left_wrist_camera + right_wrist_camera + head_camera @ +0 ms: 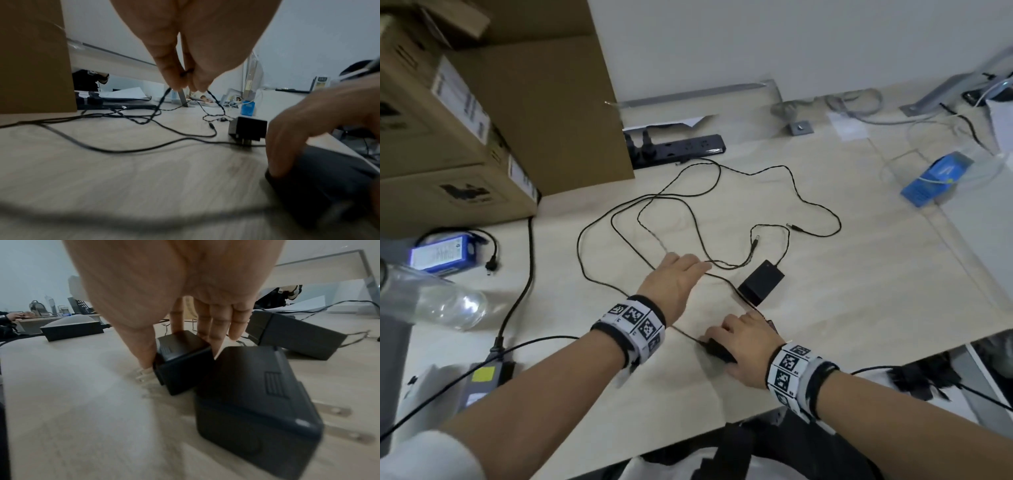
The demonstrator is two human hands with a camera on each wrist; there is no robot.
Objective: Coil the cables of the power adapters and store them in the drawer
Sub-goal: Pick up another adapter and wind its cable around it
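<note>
Thin black cables (pixel 688 202) lie in loose loops across the pale table (pixel 859 274). My left hand (pixel 681 270) reaches over them; in the left wrist view its fingertips (pixel 174 81) pinch a strand of cable (pixel 160 104) lifted off the table. My right hand (pixel 736 339) is near the front edge, thumb and fingers gripping a small black adapter (pixel 180 360) by its sides. A second adapter (pixel 252 402) lies right beside it, prongs showing. A third adapter (pixel 760 282) sits just beyond both hands. No drawer is in view.
Cardboard boxes (pixel 482 120) are stacked at the back left, with a black power strip (pixel 678 147) beside them. A clear bottle (pixel 441 301), a blue pack (pixel 441 253) and a larger power brick (pixel 486 373) occupy the left. A blue box (pixel 938 174) lies at the right.
</note>
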